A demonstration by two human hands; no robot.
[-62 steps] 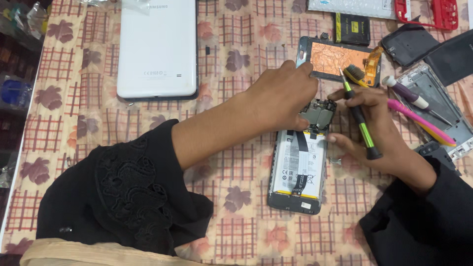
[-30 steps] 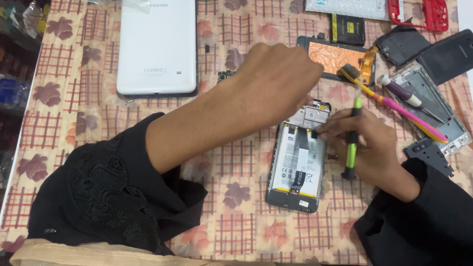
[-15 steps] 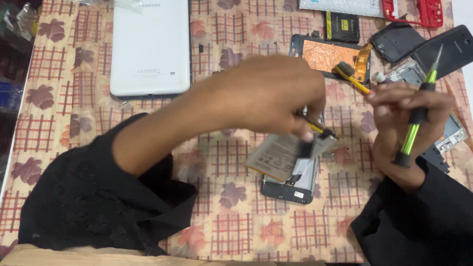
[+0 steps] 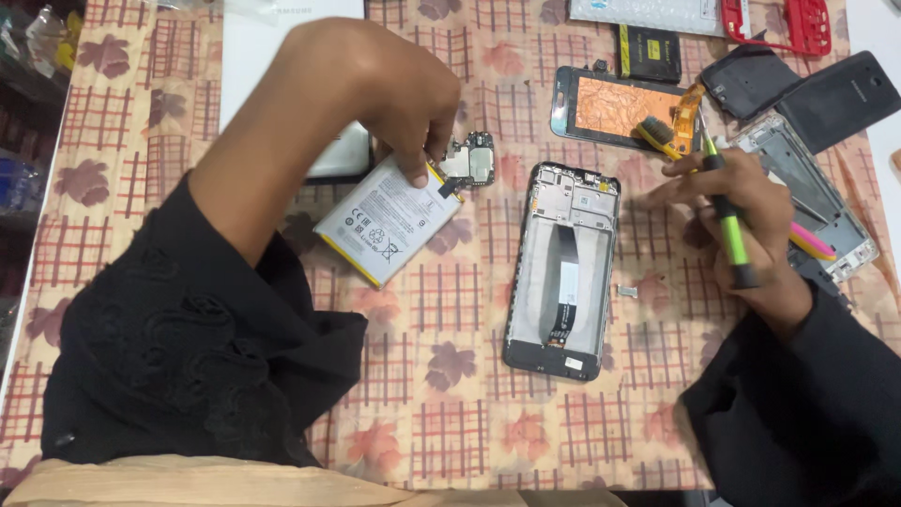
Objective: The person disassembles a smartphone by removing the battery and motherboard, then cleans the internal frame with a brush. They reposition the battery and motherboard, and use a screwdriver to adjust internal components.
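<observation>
Far left: clutter on a shelf (image 4: pixel 23 84) off the table edge, too blurred to identify. White tablet (image 4: pixel 282 56) lay face down at top left, mostly hidden under your left arm.

Your left hand (image 4: pixel 394 89) was out over the tablecloth (image 4: pixel 450 413), fingertips pinched on the top edge of the battery (image 4: pixel 387 222). Battery was tilted, lower corner near your left sleeve; can't tell if it touched the cloth. The circuit board (image 4: pixel 477 161) sat right at its upper corner, just beside your fingertips.

Centre: the phone frame (image 4: pixel 563 268) lay open side up on the cloth, battery bay bare, flex strip running down the middle. It was apart from both hands. A small metal bit (image 4: pixel 628 291) lay just right of it.

Above: dark battery (image 4: pixel 649 52), cracked orange screen (image 4: pixel 619 105) with a brush (image 4: pixel 657 136) on it.

Your right hand (image 4: pixel 746 211) was closed around the green screwdriver (image 4: pixel 727 221), tip pointing up and away from you, index finger stretched toward the frame.

Right: red frame (image 4: pixel 779 21), two dark back covers (image 4: pixel 826 80), a metal midframe (image 4: pixel 826 202) and a pink tool (image 4: pixel 812 242) partly under your hand.
</observation>
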